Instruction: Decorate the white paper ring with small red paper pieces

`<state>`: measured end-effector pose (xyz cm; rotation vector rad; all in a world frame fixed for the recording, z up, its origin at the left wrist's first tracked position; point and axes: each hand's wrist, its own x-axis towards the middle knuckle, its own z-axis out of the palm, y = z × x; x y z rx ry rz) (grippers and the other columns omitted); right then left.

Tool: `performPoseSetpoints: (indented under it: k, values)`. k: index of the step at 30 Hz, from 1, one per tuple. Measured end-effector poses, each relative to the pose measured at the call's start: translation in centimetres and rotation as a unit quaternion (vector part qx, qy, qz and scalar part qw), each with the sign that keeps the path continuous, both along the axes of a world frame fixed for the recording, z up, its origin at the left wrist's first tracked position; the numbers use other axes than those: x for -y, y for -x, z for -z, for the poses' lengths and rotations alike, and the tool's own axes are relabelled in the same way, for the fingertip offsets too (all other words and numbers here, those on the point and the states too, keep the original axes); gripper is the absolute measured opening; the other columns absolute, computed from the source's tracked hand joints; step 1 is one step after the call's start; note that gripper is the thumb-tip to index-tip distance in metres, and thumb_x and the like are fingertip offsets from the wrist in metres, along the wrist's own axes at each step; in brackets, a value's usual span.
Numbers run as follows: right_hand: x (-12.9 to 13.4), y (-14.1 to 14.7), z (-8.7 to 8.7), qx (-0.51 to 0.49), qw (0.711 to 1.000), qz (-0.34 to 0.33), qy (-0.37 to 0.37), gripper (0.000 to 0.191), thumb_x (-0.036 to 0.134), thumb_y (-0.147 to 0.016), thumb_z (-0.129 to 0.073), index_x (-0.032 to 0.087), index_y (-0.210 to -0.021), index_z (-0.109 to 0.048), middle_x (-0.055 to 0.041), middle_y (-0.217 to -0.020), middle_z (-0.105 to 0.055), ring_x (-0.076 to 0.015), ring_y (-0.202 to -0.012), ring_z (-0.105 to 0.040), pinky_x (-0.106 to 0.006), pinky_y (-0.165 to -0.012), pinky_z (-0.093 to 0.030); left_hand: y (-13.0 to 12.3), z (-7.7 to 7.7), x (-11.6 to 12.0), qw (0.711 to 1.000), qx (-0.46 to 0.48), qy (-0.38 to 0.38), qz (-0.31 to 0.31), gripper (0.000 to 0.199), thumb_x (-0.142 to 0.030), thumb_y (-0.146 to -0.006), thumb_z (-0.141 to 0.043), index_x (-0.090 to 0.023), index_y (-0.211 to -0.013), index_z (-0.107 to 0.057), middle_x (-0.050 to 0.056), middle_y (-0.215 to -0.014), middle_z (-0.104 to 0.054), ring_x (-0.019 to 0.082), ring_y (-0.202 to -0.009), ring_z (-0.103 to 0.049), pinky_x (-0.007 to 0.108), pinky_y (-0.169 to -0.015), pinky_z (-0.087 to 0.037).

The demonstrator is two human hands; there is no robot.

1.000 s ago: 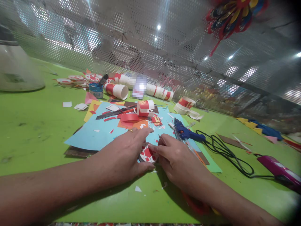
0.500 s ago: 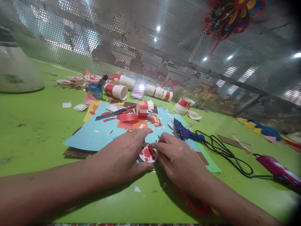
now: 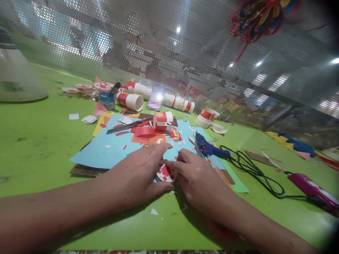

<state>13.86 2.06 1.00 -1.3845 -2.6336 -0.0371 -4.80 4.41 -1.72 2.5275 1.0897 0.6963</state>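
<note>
A round white paper piece (image 3: 166,172) with red patches, like the base of a paper cup, lies between my hands. My left hand (image 3: 145,169) curves around its left side, fingers behind and thumb along the near rim. The bent fingers of my right hand (image 3: 192,173) close on its right edge, the index fingertip over the patterned top. Whether a small scrap is pinched there too is hidden. Behind my hands, a cut red-and-white paper cup (image 3: 162,121), a curled red strip (image 3: 145,132) and scissors (image 3: 129,126) rest on light blue paper (image 3: 97,151).
To the right are a blue glue gun (image 3: 212,147) with black cable and a magenta power strip (image 3: 312,188). A blue jar (image 3: 107,101), patterned discs (image 3: 102,86) and joined paper cups (image 3: 177,103) stand along the back. Something red (image 3: 221,229) lies under my right forearm.
Both hands keep almost the same grip on the round piece. My right index fingertip has shifted slightly left across its top. The view has tilted a little; the other things stay put.
</note>
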Motion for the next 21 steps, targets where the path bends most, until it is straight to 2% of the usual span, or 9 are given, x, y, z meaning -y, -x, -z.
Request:
performPoseSetpoints:
  k: [5,12,16,21]
  values:
    - [0.04,0.16,-0.19,-0.005,1.000,-0.002,0.002,0.027,0.009,-0.089,-0.043,0.014,-0.092,-0.069,-0.0061,-0.081,-0.050,-0.0163,-0.066,-0.041,-0.031,-0.058,-0.026,-0.11,-0.15,-0.10,1.000,-0.002,0.002,-0.001,0.059,-0.033,-0.082,-0.064,-0.018,-0.131,-0.037,0.013,-0.112,-0.061,0.031,-0.109,-0.057,0.042,-0.084,-0.049]
    - [0.33,-0.46,-0.73,-0.088,0.996,-0.007,0.001,0.029,0.009,-0.090,-0.042,0.013,-0.087,-0.070,-0.0052,-0.076,-0.048,-0.0178,-0.069,-0.045,-0.032,-0.061,-0.031,0.05,0.25,-0.10,1.000,0.007,-0.005,0.001,0.060,-0.032,-0.080,-0.064,-0.019,-0.132,-0.036,0.012,-0.115,-0.060,0.030,-0.110,-0.057,0.041,-0.087,-0.048]
    - [0.13,-0.57,-0.41,-0.067,0.998,-0.014,0.008,0.028,0.009,-0.090,-0.043,0.012,-0.089,-0.071,-0.0063,-0.078,-0.050,-0.0178,-0.069,-0.045,-0.032,-0.059,-0.029,-0.04,0.15,-0.09,1.000,0.000,0.006,-0.011,0.063,-0.032,-0.079,-0.065,-0.017,-0.133,-0.036,0.012,-0.112,-0.062,0.030,-0.109,-0.058,0.041,-0.087,-0.049]
    - [0.06,-0.37,-0.15,-0.026,1.000,-0.004,0.011,0.026,0.009,-0.088,-0.045,0.012,-0.084,-0.070,-0.0072,-0.078,-0.052,-0.0177,-0.068,-0.045,-0.031,-0.058,-0.027,-0.05,0.26,-0.20,1.000,-0.007,0.001,-0.015,0.058,-0.034,-0.080,-0.066,-0.018,-0.129,-0.040,0.011,-0.111,-0.062,0.030,-0.110,-0.058,0.042,-0.087,-0.049]
